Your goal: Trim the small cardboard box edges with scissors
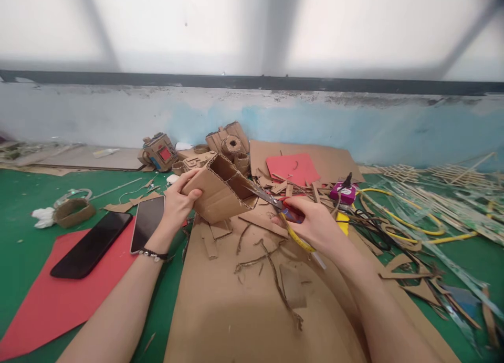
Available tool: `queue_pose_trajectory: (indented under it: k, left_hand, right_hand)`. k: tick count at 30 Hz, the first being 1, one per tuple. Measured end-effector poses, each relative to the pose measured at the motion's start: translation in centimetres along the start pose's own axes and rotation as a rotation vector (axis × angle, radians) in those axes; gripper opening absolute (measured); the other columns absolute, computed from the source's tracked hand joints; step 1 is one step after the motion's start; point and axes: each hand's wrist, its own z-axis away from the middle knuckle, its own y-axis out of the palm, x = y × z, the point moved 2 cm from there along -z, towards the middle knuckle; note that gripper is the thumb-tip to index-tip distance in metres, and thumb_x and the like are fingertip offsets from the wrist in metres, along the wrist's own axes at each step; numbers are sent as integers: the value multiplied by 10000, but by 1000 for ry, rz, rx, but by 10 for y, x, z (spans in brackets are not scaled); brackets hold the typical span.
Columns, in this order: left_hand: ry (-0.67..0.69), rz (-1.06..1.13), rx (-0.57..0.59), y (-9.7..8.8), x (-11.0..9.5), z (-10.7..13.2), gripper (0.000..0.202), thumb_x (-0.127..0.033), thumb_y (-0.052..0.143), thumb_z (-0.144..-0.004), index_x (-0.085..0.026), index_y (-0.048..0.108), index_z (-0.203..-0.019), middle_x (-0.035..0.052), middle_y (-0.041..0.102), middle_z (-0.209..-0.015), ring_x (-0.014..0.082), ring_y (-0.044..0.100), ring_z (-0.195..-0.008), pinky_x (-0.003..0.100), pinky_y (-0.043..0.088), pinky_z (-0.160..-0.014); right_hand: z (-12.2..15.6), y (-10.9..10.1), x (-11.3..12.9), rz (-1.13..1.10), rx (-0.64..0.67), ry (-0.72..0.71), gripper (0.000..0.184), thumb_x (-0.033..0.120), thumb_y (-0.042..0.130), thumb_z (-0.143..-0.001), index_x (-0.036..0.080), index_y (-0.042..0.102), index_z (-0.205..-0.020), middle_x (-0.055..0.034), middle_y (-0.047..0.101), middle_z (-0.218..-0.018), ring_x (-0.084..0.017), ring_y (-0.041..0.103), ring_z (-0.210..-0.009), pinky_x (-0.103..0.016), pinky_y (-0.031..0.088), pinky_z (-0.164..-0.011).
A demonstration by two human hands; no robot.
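While the left hand [176, 205] is gripping the folded cardboard piece [218, 194] by its near-left end, fingers curled over the top edge and closed firmly on it, I am logging the geometry. Piece is being held raised above the large cardboard sheet [220, 305], tilted, open channel facing up and away. Its long axis is running from the left hand, lower left, toward the upper right, then folding down toward the blades.

Right hand [315, 227] is wrapped shut around the handles of the scissors [275, 201]; red and yellow handle parts are showing between the fingers. Blades are pointing left and slightly up, the tips touching or just at the right-hand edge of the cardboard piece. I cannot tell whether the blades are parted or closed on the card; the tips are too small.

So the cardboard piece is lying directly left of the scissor grip, blade line roughly crossing its right end. Left hand is nearer the piece; right is reaching it only through the tool.

Two phones [147, 222] are lying on red paper [51, 305], left of the left wrist, apart from both hands. Cardboard strips [271, 268] are scattered on the sheet beneath.
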Motion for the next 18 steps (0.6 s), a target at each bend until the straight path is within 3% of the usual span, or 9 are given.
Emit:
queue_pose_trajectory:
  k: [8, 18]
  left_hand:
    - [-8, -8, -5, 1, 5, 1, 1078, -1025, 721, -611, -146, 791, -1232, 166, 804, -1242, 386, 721, -1179, 387, 578, -938]
    - [-27, 2, 112, -1, -1, 1, 1083, -961, 785, -627, -118, 787, -1307, 179, 798, -1309, 420, 702, -1237, 438, 573, -1032]
  right_hand:
    - [3, -6, -1, 95, 16, 37, 610, 829, 571, -908, 240, 642, -764, -14, 630, -706, -180, 523, -643, -305, 352, -614]
    - [7, 0, 8, 142, -2, -15, 500, 717, 580, -977, 233, 689, -909, -49, 702, -818, -209, 616, -730, -290, 385, -642]
